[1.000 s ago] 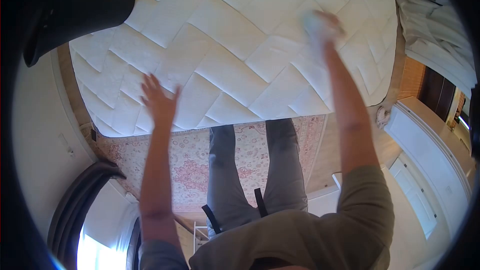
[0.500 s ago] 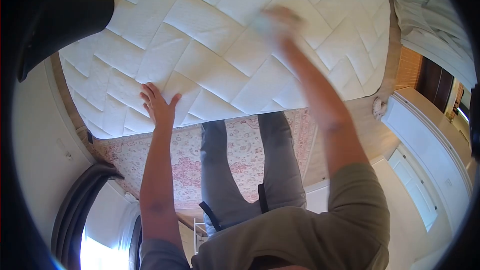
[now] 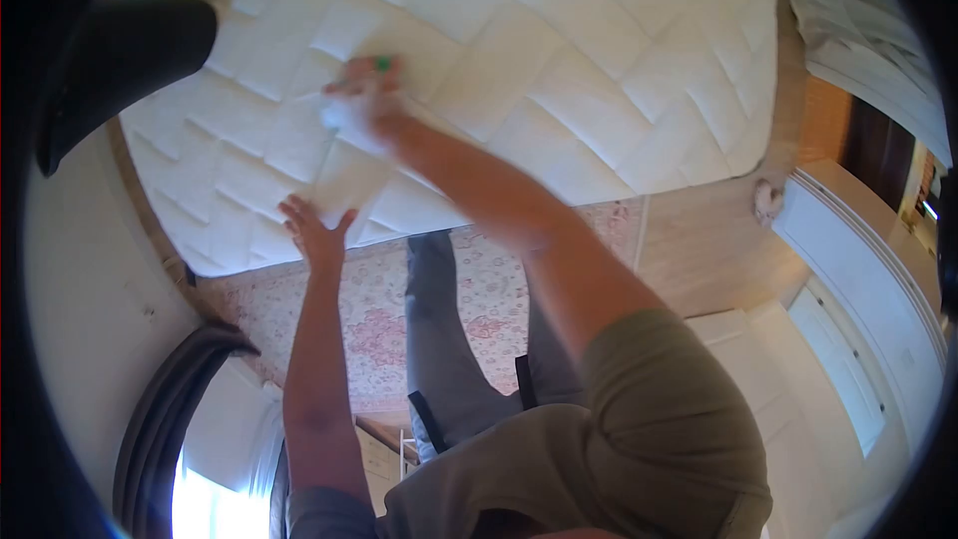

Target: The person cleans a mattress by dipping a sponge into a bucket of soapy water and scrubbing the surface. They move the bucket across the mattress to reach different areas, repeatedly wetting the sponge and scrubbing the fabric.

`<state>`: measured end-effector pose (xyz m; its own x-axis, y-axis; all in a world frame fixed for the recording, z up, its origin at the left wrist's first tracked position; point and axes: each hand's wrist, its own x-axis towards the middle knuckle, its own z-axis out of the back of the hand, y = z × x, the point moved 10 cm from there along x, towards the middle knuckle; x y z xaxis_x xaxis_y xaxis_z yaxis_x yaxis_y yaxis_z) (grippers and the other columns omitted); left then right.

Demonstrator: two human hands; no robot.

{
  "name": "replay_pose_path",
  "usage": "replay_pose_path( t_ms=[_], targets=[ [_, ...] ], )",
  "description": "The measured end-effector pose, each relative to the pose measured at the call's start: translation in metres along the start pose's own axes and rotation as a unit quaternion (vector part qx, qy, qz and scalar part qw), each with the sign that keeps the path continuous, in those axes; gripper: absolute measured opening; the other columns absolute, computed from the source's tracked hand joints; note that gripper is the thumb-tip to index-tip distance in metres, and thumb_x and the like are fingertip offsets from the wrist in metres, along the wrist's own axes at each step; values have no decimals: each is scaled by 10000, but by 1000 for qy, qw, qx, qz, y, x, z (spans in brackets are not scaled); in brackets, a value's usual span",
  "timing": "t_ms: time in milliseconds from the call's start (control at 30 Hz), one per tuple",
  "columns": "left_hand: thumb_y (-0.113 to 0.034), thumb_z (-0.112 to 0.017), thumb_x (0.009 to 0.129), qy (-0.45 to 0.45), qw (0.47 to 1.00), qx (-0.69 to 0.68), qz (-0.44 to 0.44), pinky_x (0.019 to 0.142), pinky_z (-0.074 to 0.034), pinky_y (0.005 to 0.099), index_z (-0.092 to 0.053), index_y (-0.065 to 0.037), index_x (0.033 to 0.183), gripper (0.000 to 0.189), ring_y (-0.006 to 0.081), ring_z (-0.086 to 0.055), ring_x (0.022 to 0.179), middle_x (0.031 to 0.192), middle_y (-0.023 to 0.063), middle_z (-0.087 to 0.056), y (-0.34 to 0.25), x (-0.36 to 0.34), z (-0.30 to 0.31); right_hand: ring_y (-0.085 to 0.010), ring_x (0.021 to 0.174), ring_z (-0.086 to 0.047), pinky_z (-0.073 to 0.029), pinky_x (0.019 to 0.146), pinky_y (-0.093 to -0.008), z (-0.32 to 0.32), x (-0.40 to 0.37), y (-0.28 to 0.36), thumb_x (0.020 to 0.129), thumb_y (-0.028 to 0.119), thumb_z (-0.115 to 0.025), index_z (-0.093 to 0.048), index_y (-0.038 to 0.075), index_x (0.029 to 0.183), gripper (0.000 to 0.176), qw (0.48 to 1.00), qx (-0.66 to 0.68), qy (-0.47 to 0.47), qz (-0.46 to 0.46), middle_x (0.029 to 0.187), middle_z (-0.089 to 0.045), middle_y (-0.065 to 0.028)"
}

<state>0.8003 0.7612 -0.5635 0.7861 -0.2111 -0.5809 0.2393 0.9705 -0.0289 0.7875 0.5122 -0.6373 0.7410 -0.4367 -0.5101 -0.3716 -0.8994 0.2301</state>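
Observation:
A white quilted mattress (image 3: 589, 50) with a zigzag pattern stretches out in front of me. My left hand (image 3: 317, 230) rests near its front edge, fingers spread, with nothing in it. Farther in, my right hand (image 3: 374, 100) is over the mattress surface, smeared by motion. It is closed around a pale, cloth-like thing (image 3: 344, 118), whose exact kind the blur hides. A small green spot shows by the fingers. My right forearm crosses in front of my body.
A black rounded object (image 3: 140, 65) juts over the mattress at the left. Below me lies a pink patterned rug (image 3: 374, 339) on a wooden floor (image 3: 699, 240). A dark curtain (image 3: 165, 409) hangs by a bright window at lower left, and pale fabric (image 3: 858, 30) lies at upper right.
My right hand has swept left across the mattress with the pale thing, from right of centre to above my left hand. My left hand has stayed nearly in place.

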Motion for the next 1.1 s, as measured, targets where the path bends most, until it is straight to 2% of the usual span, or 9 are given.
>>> replay_pose_path(
  t_ms=[133,333,467,533,700,833,900,933,1100],
  targets=[
    [-468,-715,638,-55,998,-20,-37,1008,-247,512,-53,6,1360,1088,557,-138,1218,1395,292,-3,-7,9,-5,-225,860,-528,-425,790,-444,126,-56,276,905,481,-249,-506,65,962,492,915,-361,-145,102,935,-550,-102],
    [-474,-711,636,-67,996,28,-44,1039,-203,483,-38,48,1346,1109,505,-111,1253,1380,319,-1,-12,18,-9,-185,829,-481,-423,748,-376,172,-68,277,876,523,-330,-485,139,963,423,962,-196,-22,191,878,-491,-36],
    [-532,-682,637,-67,994,47,-71,1050,-176,470,-23,66,1340,1134,460,-95,1279,1373,332,3,1,22,-11,-179,899,-465,-399,792,-455,21,-14,-8,889,564,-226,-452,118,958,505,989,90,61,97,882,-460,-48],
    [-557,-658,650,-41,997,39,-46,1017,-231,506,-19,7,1363,1112,490,-108,1265,1395,293,5,-2,19,-8,-195,935,-471,-382,830,-467,29,-17,17,892,558,-205,-448,100,1025,535,995,7,35,92,941,-480,-67],
    [-513,-662,675,-4,998,62,25,957,-265,583,-32,-33,1374,1056,489,-152,1259,1417,246,-9,-8,9,-3,-253,869,-511,-417,820,-459,149,-76,308,884,570,-184,-478,115,970,548,954,-213,-90,188,949,-518,-85],
    [-400,-673,713,-43,998,48,-17,999,-249,523,-72,-14,1368,969,459,-180,1262,1405,262,-75,-23,-3,1,-221,817,-509,-447,646,-401,206,-192,546,837,377,-456,-521,107,972,308,452,-758,-405,239,838,-506,-62],
    [-330,-663,740,-63,991,42,-110,1032,-219,466,-131,6,1357,881,450,-180,1265,1394,270,-120,-38,-17,-11,-236,845,-512,-420,741,-417,199,-164,476,850,508,-379,-511,122,970,425,838,-384,-150,357,905,-518,-77],
    [-287,-664,746,-47,991,41,-122,1050,-190,434,-173,21,1346,835,437,-186,1268,1391,274,-130,-45,-25,-23,-244,860,-514,-407,788,-425,181,-147,434,857,573,-341,-506,129,969,487,919,-135,10,371,938,-525,-85],
    [-321,-661,750,49,993,-14,-102,1023,-254,406,-191,-45,1364,821,412,-193,1277,1375,321,-109,-108,-47,-47,-188,816,-474,-392,831,-426,73,-76,153,870,592,-243,-445,130,852,505,988,85,21,125,806,-447,-20]
  ],
)
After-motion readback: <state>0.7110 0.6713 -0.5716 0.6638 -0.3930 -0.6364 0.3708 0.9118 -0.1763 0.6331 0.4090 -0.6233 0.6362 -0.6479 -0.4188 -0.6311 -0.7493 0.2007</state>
